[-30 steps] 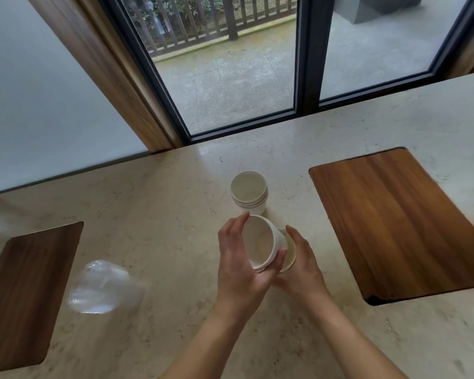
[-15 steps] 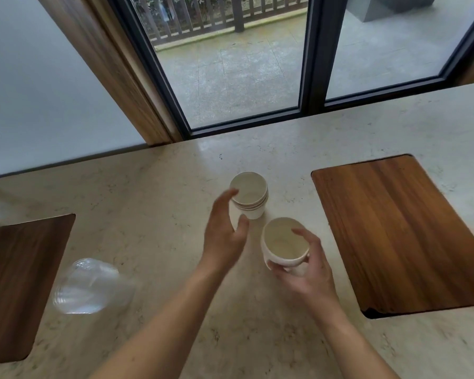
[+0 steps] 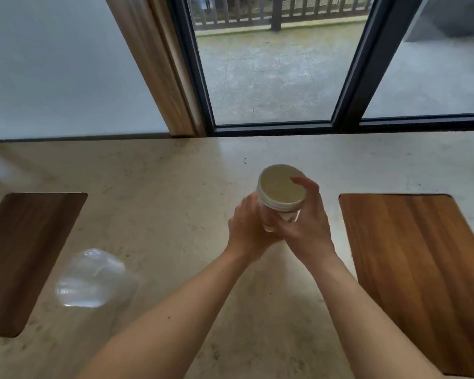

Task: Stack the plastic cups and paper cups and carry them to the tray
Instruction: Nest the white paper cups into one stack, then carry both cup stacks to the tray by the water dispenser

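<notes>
A stack of white paper cups (image 3: 281, 191) stands in the middle of the stone counter (image 3: 175, 187), mouth up, with several rims showing. My left hand (image 3: 246, 228) wraps the stack's left side. My right hand (image 3: 304, 222) grips its right side, thumb over the rim. Clear plastic cups (image 3: 93, 277) lie on their side at the lower left, nested and blurred.
A wooden board (image 3: 422, 269) is set into the counter on the right and another wooden board (image 3: 19, 255) on the left. Behind the counter are a dark-framed window (image 3: 348, 77) and a wooden post (image 3: 153, 64).
The paper cup from my right hand now sits in the stack behind it. Both hands have closed around the one stack. The camera has tilted, so the counter looks level.
</notes>
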`<state>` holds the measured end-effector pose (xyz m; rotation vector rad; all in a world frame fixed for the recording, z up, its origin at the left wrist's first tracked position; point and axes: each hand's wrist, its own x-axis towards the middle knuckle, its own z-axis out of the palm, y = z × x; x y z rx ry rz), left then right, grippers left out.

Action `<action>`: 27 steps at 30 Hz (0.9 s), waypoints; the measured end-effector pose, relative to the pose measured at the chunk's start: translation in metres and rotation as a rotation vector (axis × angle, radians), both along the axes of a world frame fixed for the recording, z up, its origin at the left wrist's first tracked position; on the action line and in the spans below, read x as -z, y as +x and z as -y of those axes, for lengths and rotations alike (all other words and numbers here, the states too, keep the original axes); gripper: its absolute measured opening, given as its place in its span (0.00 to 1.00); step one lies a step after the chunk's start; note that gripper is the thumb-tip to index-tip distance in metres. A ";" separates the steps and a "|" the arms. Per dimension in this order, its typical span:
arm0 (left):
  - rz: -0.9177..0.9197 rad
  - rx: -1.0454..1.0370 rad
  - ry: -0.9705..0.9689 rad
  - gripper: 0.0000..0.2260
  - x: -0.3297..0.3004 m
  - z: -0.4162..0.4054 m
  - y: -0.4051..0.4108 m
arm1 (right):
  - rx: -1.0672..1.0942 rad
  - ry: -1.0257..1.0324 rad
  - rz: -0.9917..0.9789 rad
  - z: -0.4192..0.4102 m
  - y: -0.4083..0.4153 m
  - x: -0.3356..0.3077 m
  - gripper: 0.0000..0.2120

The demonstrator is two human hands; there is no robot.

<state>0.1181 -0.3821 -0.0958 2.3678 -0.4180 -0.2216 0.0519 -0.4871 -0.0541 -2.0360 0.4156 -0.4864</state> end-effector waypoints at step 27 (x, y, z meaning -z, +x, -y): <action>-0.220 -0.618 -0.334 0.41 0.046 -0.323 -0.044 | 0.036 0.259 -0.204 -0.179 -0.054 0.040 0.44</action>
